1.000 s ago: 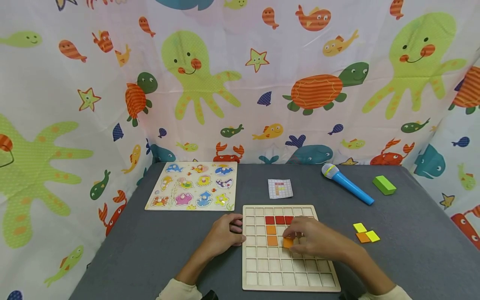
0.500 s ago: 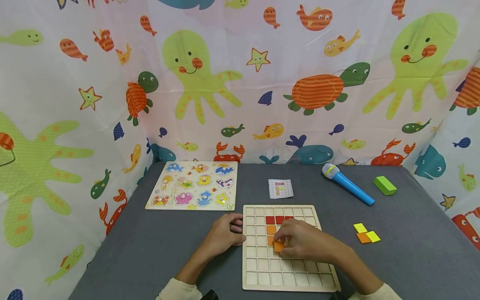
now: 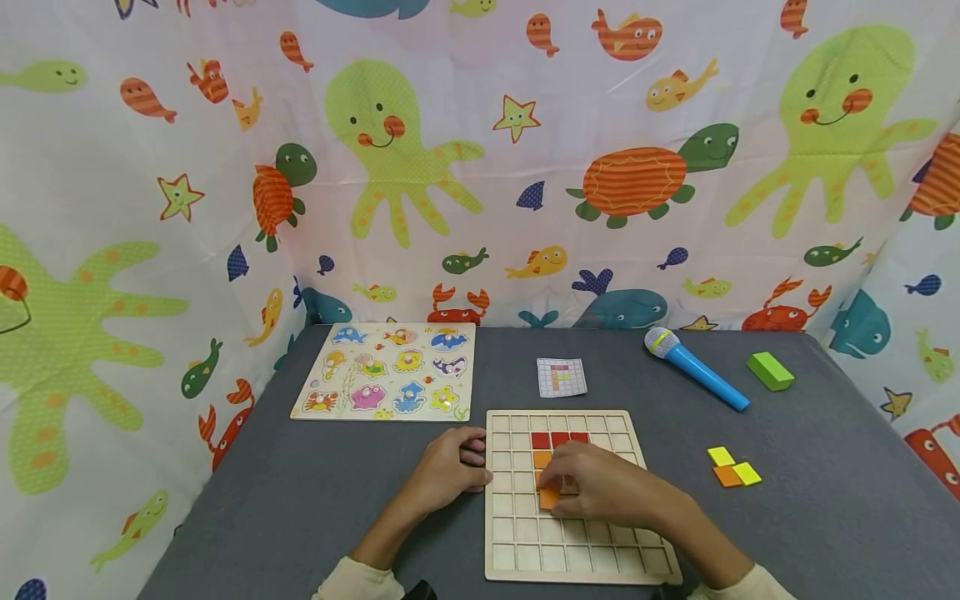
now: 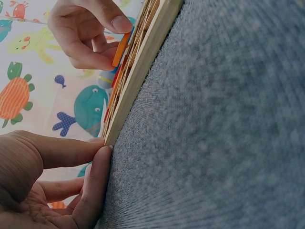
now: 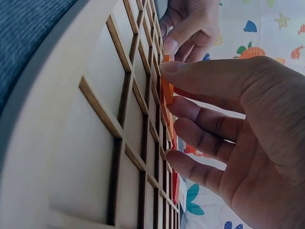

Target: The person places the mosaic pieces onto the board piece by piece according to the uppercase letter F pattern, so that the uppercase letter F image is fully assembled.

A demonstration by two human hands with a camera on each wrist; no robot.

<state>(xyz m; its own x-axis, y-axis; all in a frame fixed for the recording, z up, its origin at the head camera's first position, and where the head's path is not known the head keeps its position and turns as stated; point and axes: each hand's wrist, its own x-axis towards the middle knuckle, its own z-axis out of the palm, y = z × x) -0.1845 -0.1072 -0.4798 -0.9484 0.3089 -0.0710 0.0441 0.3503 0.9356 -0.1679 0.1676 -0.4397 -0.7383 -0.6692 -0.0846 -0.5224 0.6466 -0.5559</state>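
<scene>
A wooden grid board [image 3: 513, 531] lies flat on the table, its cells divided by thin strips. At its left edge my left hand [image 3: 447, 471] pinches the rim between thumb and finger, as the left wrist view shows. Over the board, my right hand [image 3: 611, 487] pinches an orange square tile [image 3: 549, 498] between thumb and fingertips; in the right wrist view this tile [image 5: 167, 83] stands tilted close over the cells. A row of 3 red tiles [image 3: 540, 440] sits in the grid. Below its left end is an orange tile [image 3: 542, 459], and another under it is mostly hidden by my right hand.
Right of the board lie two yellow tiles [image 3: 721, 457] and an orange tile [image 3: 727, 476]. Farther back are a blue toy microphone [image 3: 697, 371], a green block [image 3: 770, 371], a small printed pattern card [image 3: 562, 377] and a sea-animal puzzle board [image 3: 386, 375].
My right hand has moved left and slightly toward me with the orange tile, now just below the orange column. The left hand has stayed at the board's edge.
</scene>
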